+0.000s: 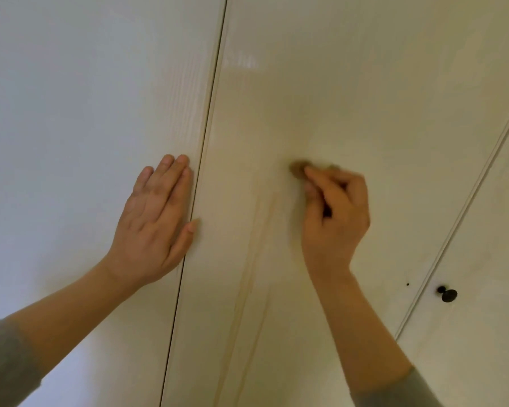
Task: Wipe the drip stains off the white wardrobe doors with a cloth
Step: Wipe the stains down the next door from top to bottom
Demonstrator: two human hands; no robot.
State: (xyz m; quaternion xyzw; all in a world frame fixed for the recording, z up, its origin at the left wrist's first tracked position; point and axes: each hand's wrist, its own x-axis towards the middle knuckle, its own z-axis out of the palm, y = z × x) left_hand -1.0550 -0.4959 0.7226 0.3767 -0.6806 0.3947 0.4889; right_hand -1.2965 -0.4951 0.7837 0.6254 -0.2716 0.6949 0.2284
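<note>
r hand [335, 212] cloth [299, 169], streaks [256, 259] vertical

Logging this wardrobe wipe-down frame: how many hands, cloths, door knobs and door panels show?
Hands: 2, left hand and right hand
Cloths: 1, brown cloth
Door knobs: 1, black knob
Door panels: 3
Total: 7

two bare hands, left hand [156, 218] and right hand [335, 212], no rings or watch visible. grey long sleeves [6, 365] pushed up both forearms, soft knit-looking fabric.
</note>
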